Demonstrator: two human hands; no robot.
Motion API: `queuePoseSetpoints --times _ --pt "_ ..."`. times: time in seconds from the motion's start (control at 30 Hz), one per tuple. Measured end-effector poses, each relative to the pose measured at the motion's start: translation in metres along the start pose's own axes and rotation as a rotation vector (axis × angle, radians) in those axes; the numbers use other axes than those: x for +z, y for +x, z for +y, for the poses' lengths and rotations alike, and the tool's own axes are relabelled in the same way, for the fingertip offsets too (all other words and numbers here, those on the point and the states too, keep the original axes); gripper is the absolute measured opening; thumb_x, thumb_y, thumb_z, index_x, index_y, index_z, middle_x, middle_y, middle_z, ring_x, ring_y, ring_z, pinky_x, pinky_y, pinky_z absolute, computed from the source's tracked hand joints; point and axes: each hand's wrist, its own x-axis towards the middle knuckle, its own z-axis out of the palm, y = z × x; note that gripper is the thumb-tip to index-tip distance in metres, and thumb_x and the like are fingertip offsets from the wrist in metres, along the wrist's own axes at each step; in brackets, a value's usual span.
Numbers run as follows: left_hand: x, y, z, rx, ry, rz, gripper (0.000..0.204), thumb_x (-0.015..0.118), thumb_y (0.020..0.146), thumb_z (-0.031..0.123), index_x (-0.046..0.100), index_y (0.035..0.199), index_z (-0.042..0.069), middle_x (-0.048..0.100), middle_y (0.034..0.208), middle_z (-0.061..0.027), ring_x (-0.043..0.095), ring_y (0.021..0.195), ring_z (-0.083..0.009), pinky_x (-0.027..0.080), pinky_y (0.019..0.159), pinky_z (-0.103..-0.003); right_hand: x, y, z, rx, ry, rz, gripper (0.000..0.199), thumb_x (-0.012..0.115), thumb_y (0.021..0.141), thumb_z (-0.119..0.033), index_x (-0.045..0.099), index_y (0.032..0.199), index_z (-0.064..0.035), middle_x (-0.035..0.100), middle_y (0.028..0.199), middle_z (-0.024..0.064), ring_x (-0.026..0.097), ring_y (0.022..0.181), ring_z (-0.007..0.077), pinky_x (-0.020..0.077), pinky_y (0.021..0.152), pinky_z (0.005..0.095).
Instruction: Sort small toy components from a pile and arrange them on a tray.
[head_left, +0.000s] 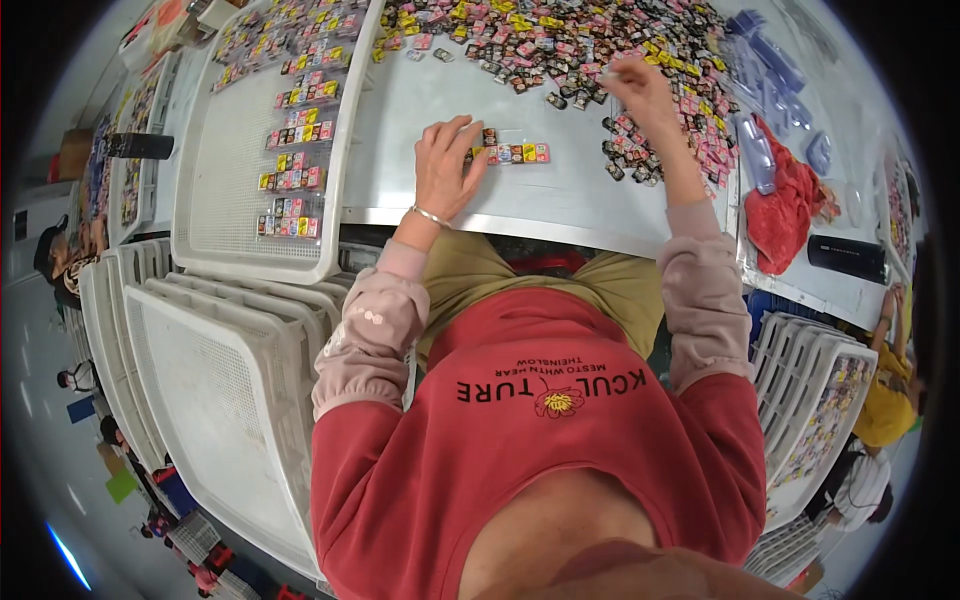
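Plastic pack on the bench is apparently steadied by the spread left hand; whether anything is pinched by the right hand near the piece heap cannot be told

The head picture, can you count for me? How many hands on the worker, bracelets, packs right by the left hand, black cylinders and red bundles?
Hands: 2 (left hand, right hand)
Bracelet: 1
Pack: 1
Black cylinders: 2
Red bundle: 1
Total: 7
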Motion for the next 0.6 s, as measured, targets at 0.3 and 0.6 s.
queuePoseSetpoints --times 0.3,0.6 --pt "0.018 0.002 -0.004 0.099 0.047 -0.084 0.029 0.065 0.076 0.017 0.06 0.104 0.01 0.057 0.111 -0.003 0.051 0.098 -0.025 0.039 0.081 -0.039 0.097 -0.029 -0.032 0.064 0.342 -0.361 0.01 0.068 0.078 -0.01 0.066 0.085 -0.0029 0.068 0.073 0.008 0.065 0.065 0.0162 0.0515 0.06 0.0282" --pt "0.02 -0.006 -0.006 0.05 0.019 -0.082 0.034 0.063 0.078 0.012 0.06 0.111 0.008 0.057 0.116 -0.0069 0.052 0.102 -0.0266 0.038 0.086 -0.038 0.103 -0.034 -0.032 -0.067 0.167 -0.284 0.008 0.065 0.075 -0.011 0.069 0.077 -0.0039 0.062 0.08 0.0124 0.061 0.075 0.0296 0.0494 0.068 0.0372"
